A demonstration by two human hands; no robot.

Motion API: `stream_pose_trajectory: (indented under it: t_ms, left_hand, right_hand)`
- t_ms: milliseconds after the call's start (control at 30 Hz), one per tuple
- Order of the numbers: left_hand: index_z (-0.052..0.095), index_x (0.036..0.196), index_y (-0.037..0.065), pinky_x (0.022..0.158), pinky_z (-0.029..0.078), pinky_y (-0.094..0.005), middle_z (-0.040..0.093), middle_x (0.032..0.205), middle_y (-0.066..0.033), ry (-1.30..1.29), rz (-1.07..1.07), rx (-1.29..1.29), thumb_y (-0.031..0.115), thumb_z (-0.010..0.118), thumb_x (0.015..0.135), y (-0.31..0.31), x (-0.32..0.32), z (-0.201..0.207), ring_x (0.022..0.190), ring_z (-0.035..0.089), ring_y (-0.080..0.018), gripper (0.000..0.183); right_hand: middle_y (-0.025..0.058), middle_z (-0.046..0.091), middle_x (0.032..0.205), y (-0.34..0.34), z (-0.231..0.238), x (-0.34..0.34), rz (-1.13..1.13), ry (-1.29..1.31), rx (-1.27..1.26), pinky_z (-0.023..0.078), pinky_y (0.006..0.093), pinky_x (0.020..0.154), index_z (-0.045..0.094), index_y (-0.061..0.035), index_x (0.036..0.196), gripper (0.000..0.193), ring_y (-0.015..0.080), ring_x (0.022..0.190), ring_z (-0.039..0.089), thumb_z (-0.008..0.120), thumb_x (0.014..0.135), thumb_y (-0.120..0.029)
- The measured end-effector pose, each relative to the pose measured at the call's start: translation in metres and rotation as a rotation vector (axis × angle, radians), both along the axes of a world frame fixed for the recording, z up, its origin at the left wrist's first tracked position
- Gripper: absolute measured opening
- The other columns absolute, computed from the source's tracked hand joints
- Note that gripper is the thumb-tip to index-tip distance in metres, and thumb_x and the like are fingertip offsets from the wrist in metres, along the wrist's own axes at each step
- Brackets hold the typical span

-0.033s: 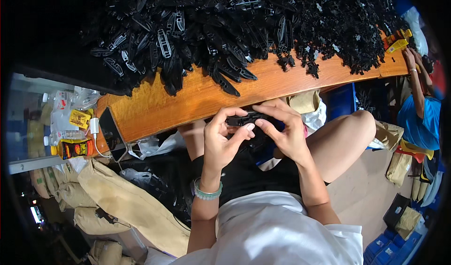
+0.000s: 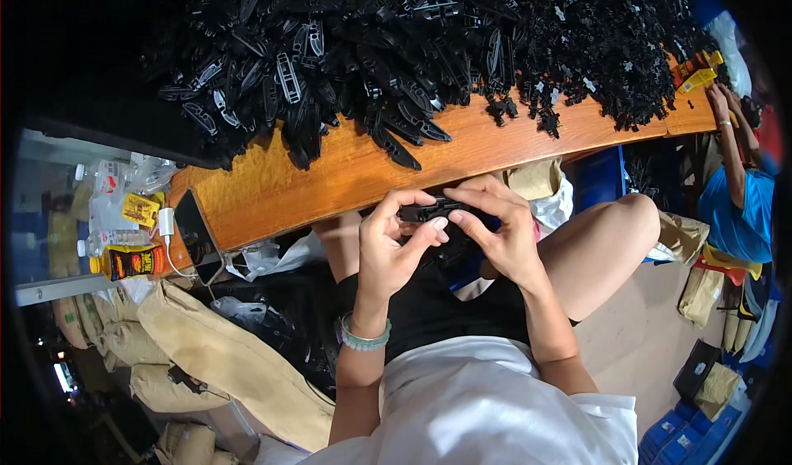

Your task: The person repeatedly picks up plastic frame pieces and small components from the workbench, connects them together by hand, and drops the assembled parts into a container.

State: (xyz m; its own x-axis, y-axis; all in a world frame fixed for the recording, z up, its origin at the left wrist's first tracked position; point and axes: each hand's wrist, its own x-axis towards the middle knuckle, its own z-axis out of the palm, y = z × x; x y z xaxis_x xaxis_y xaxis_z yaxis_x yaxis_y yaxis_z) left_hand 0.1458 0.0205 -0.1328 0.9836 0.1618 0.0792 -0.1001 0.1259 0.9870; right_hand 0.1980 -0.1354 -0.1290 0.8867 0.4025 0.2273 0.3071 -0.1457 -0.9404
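Observation:
A small black plastic part (image 2: pixel 427 211) is held between my two hands, just off the near edge of the table and above my lap. My left hand (image 2: pixel 398 236) pinches its left end between thumb and fingers. At its right end my right hand (image 2: pixel 495 221) presses with thumb and forefinger. The fingers cover much of the part, so its full shape is hidden. Beyond my hands, long curved black plastic pieces (image 2: pixel 330 69) lie heaped on the wooden table (image 2: pixel 272 193). A pile of smaller black clips (image 2: pixel 602 52) lies to their right.
A phone (image 2: pixel 196 226) with a white cable, clear bottles (image 2: pixel 106 209) and a yellow-black package (image 2: pixel 132 260) are at the left. Brown sacks (image 2: pixel 223 349) lie below them. Another person in a blue shirt (image 2: pixel 734 205) is at the far right, near blue boxes (image 2: pixel 676 440).

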Motion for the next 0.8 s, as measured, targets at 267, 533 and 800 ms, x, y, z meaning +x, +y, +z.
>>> stream_pose_trajectory:
  t_ms: [267, 533, 800]
  left_hand:
    - [0.053, 0.105, -0.007, 0.063, 0.057, -0.0272, 0.063, 0.085, -0.012, 0.047, -0.058, -0.105, -0.002, 0.059, 0.086, 0.0, -0.003, -0.006, 0.072, 0.066, -0.0164, 0.02]
    - [0.052, 0.108, -0.009, 0.07, 0.057, -0.0288, 0.063, 0.091, -0.014, 0.043, -0.129, -0.188, -0.006, 0.057, 0.085, 0.002, -0.003, -0.006, 0.081, 0.066, -0.0184, 0.023]
    - [0.052, 0.106, -0.008, 0.068, 0.057, -0.0277, 0.063, 0.087, -0.014, 0.123, -0.138, -0.141, -0.004, 0.057, 0.086, 0.009, -0.003, 0.0, 0.076, 0.067, -0.0186, 0.021]
  right_hand:
    - [0.0114, 0.063, 0.094, 0.005, -0.002, -0.004, -0.013, -0.28, 0.05, 0.046, 0.033, 0.077, 0.068, 0.0017, 0.091, 0.022, 0.0259, 0.087, 0.059, 0.07, 0.069, 0.001]
    - [0.0118, 0.063, 0.088, 0.011, -0.004, -0.006, -0.09, -0.407, 0.02, 0.046, 0.0332, 0.072, 0.063, 0.001, 0.087, 0.017, 0.0262, 0.08, 0.058, 0.068, 0.07, 0.004]
    - [0.0102, 0.06, 0.086, 0.007, -0.003, 0.002, -0.036, -0.485, -0.113, 0.041, 0.0345, 0.068, 0.061, -0.0005, 0.084, 0.018, 0.0261, 0.076, 0.055, 0.069, 0.068, 0.003]
